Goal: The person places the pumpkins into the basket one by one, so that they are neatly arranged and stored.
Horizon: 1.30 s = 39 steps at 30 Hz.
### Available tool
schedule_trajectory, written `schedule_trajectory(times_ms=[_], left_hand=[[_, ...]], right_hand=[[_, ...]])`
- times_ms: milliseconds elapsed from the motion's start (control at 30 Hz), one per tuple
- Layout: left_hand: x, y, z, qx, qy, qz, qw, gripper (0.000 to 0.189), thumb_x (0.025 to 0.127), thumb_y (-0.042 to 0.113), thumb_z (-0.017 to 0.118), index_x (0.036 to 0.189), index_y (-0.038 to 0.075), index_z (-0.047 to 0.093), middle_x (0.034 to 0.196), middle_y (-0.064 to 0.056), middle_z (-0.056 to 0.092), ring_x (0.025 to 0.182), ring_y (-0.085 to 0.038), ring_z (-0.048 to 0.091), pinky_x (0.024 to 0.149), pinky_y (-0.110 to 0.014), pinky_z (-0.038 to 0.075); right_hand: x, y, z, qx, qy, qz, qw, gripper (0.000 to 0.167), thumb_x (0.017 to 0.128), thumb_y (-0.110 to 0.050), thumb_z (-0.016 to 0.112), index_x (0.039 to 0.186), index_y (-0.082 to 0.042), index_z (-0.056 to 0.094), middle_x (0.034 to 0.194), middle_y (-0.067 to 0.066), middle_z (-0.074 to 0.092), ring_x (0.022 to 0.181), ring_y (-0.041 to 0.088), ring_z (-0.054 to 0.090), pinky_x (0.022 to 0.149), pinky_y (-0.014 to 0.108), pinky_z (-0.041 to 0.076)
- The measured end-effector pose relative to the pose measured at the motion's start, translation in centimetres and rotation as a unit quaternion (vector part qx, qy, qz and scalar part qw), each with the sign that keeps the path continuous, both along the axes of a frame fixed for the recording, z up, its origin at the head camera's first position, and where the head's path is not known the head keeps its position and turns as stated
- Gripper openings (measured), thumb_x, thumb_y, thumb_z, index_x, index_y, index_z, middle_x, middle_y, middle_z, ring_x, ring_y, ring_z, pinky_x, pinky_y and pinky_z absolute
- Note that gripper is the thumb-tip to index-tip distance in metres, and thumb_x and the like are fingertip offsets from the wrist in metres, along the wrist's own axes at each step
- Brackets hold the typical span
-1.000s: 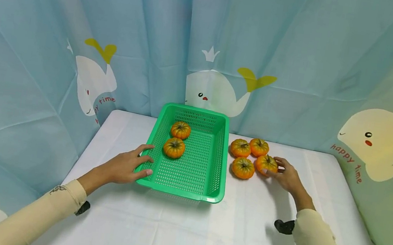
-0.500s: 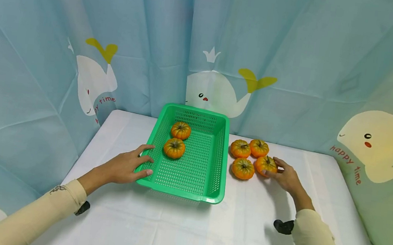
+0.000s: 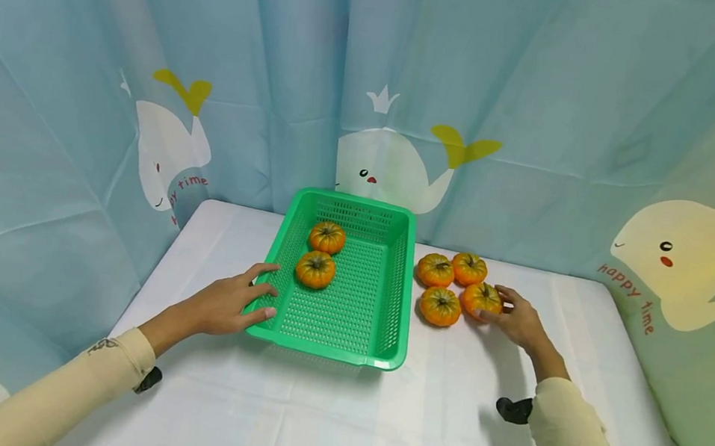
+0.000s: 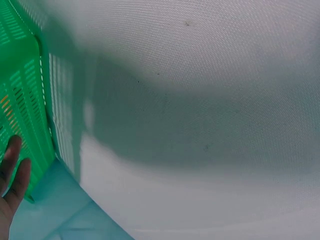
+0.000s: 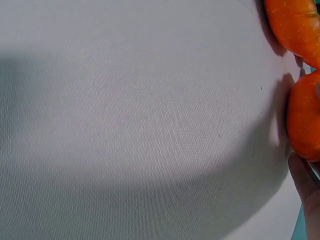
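Observation:
In the head view, a green plastic basket (image 3: 340, 356) with perforated walls stands on the white table. Two small orange-green pumpkins, one behind (image 3: 327, 237) and one in front (image 3: 315, 269), lie in its left part. My left hand (image 3: 228, 302) rests on its left rim, fingers spread and fairly straight. Right of the basket, several similar pumpkins sit in a tight cluster. My right hand (image 3: 521, 322) holds the nearest-right pumpkin (image 3: 481, 300) between thumb and fingers, from its right side. In the right wrist view, a fingertip (image 5: 299, 167) meets this pumpkin's (image 5: 304, 120) lower edge.
Three other pumpkins, at the left (image 3: 436, 270), back (image 3: 470, 269) and front (image 3: 440, 306), crowd against the held one. A blue curtain (image 3: 548, 112) with whale prints hangs behind the table (image 3: 330, 430) and along its sides.
Almost nothing differs. Both hands keep their places, and the whole head view has shifted very slightly.

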<state>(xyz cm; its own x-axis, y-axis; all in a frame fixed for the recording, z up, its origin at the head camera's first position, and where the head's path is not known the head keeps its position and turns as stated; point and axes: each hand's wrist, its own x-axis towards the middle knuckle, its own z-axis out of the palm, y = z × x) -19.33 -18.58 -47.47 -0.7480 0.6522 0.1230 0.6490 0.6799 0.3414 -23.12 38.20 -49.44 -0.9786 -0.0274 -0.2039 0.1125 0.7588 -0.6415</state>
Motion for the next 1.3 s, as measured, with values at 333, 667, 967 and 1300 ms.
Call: schedule_trajectory(times_ms=[333, 667, 967, 1300], left_hand=[[0.0, 0.0, 0.1, 0.0, -0.004, 0.0, 1.0, 0.043, 0.103, 0.046, 0.053, 0.127, 0.013, 0.064, 0.159, -0.012, 0.032, 0.097, -0.022, 0.069, 0.077, -0.038, 0.055], [0.0, 0.1, 0.2, 0.001, -0.01, 0.0, 1.0, 0.044, 0.103, 0.046, 0.053, 0.128, 0.012, 0.064, 0.16, -0.012, 0.031, 0.096, -0.022, 0.069, 0.078, -0.039, 0.055], [0.1, 0.0, 0.2, 0.002, -0.011, 0.003, 0.9999, 0.044, 0.103, 0.047, 0.053, 0.128, 0.013, 0.064, 0.16, -0.011, 0.031, 0.096, -0.022, 0.069, 0.078, -0.039, 0.055], [0.0, -0.1, 0.0, -0.002, -0.007, 0.002, 1.0, 0.045, 0.103, 0.048, 0.053, 0.128, 0.013, 0.065, 0.16, -0.011, 0.031, 0.097, -0.021, 0.069, 0.08, -0.04, 0.055]], right_hand=[[-0.2, 0.2, 0.0, -0.01, -0.006, 0.004, 0.9999, 0.082, 0.094, -0.027, 0.072, 0.155, 0.004, 0.026, 0.157, 0.035, 0.026, 0.136, 0.055, 0.039, 0.107, 0.062, 0.04], [-0.2, 0.1, 1.0, 0.001, 0.004, 0.01, 0.9999, 0.082, 0.093, -0.027, 0.073, 0.153, 0.005, 0.028, 0.156, 0.035, 0.028, 0.134, 0.055, 0.039, 0.107, 0.063, 0.038], [-0.5, 0.0, 2.1, -0.011, 0.011, 0.025, 0.9996, 0.083, 0.093, -0.027, 0.074, 0.153, 0.006, 0.027, 0.151, 0.037, 0.032, 0.134, 0.056, 0.04, 0.106, 0.064, 0.04], [-0.5, -0.3, 3.5, -0.022, 0.013, 0.046, 0.9986, 0.081, 0.093, -0.026, 0.073, 0.152, 0.008, 0.029, 0.152, 0.037, 0.032, 0.134, 0.057, 0.04, 0.106, 0.064, 0.04]])
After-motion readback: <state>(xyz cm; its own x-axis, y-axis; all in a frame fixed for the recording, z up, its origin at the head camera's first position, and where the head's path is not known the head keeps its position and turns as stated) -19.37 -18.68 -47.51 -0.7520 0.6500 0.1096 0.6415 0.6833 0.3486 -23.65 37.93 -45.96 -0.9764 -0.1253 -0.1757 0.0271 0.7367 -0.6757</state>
